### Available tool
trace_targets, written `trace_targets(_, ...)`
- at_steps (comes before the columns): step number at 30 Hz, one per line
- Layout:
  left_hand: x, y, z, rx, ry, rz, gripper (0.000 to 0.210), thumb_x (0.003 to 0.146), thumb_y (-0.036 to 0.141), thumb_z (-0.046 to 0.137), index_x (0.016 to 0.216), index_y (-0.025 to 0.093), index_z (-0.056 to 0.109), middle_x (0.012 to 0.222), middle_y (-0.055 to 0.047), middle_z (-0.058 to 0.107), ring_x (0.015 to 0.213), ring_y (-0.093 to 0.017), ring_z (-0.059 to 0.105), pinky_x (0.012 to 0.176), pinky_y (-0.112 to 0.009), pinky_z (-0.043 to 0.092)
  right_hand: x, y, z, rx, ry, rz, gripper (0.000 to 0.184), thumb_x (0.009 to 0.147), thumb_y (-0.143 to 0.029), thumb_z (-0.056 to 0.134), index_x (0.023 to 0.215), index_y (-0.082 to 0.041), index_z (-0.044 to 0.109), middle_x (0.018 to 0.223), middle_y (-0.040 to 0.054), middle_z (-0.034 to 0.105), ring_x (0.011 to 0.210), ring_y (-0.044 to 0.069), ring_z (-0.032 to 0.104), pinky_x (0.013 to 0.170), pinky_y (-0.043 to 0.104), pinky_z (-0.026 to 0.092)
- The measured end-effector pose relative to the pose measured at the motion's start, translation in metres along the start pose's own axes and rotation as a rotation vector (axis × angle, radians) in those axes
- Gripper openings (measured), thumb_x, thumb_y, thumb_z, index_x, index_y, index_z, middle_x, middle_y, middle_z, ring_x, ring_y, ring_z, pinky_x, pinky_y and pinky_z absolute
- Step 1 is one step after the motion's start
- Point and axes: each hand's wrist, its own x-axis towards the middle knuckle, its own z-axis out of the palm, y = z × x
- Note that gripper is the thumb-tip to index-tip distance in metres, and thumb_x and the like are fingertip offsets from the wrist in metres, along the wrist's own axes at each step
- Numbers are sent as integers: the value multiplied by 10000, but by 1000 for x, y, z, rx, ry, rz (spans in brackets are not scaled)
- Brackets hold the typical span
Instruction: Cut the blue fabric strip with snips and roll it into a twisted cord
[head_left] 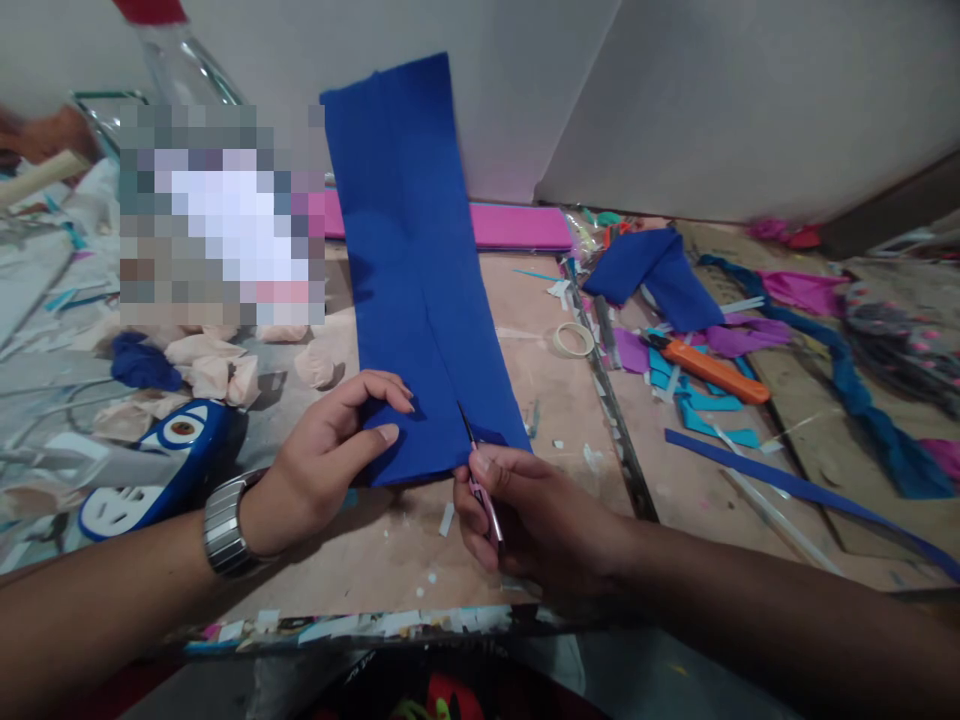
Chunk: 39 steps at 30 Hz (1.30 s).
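A long strip of blue crepe paper [420, 230] rises from the table toward the wall, with a thin line or crease running down its middle. At its lower left edge is my left hand [330, 440], thumb and index finger on the upper face, gripping the paper; its other fingers are partly hidden. My right hand [525, 500] closes round slim pinkish scissors [487, 505] at the lower edge. Their dark blade points up along the paper's line, and a small flap of paper lifts beside it. The handle loops are mostly hidden by my fingers.
Right of the paper lie a tape roll [572, 340], an orange-handled cutter [709, 368], folded blue paper [660, 275] and a narrow blue strip [802, 478]. To the left are a blue-and-white device [161, 465] and crumpled peach paper [217, 365]. A pink strip [521, 227] lies behind.
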Motion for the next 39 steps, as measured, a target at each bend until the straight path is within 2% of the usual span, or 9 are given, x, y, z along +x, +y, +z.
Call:
trace_targets(6,4,-6,4,21,143,-24,169,937,278,686,1096,239,646,1487,-84,531,1432,-278,478,1261,-493,293,0,1,1,3,-7,2,331,938,-495,684,929,-204,526,672,-49,571,489,99,556,420,183,302)
trace_targets(11,6,-5,6,-54,165,-72,493,859,262,773,1312,263,579,1708,-94,283,1550,-308,366,1292,-506,278,-1,2,1,10,-22,-23,356,939,-521,685,918,-200,533,679,-49,576,497,96,570,442,184,331)
trace_targets(15,5,0,8,-114,163,-107,512,853,260,785,1314,257,561,1675,-99,355,1561,-286,355,1298,-477,279,-2,2,1,29,-30,-49,353,941,-524,683,930,-198,550,693,-48,579,498,93,573,438,183,338)
trace_targets(18,4,2,9,-111,174,-101,528,846,273,797,1319,257,564,1646,-105,403,1550,-296,374,1267,-467,349,-3,1,0,53,-36,-39,353,939,-527,684,933,-198,554,684,-47,573,487,93,560,401,178,294)
trace_targets(23,3,4,9,-181,140,-96,637,863,254,786,1428,288,494,1611,-88,454,1503,-270,438,1176,-407,480,-4,0,1,82,-53,-65,375,911,-530,722,903,-189,566,677,-46,579,475,89,553,398,182,296)
trace_targets(27,2,8,11,-211,154,-177,615,838,274,810,1377,266,514,1449,-99,592,1306,-271,607,1003,-383,594,-5,-1,2,34,-66,-58,474,938,-606,658,780,-168,563,604,-39,529,459,76,498,385,175,226)
trace_targets(30,1,9,11,-233,140,-238,567,820,285,833,1314,238,559,1283,-87,668,1126,-240,673,878,-344,622,-6,-2,1,23,-52,-47,512,938,-631,644,745,-164,559,589,-35,511,478,81,504,391,176,226)
trace_targets(36,0,10,11,-282,62,-266,584,796,266,855,1315,235,590,1308,-93,684,1142,-259,685,891,-349,629,-6,0,0,71,-40,-58,461,897,-595,722,805,-177,548,697,-33,579,497,80,561,398,169,270)
trace_targets(39,-1,11,11,-312,24,-291,600,798,264,858,1334,247,590,1324,-97,685,1154,-266,691,889,-352,637,-6,0,0,69,-59,-72,455,902,-589,717,803,-174,558,680,-31,579,489,79,555,394,170,266)
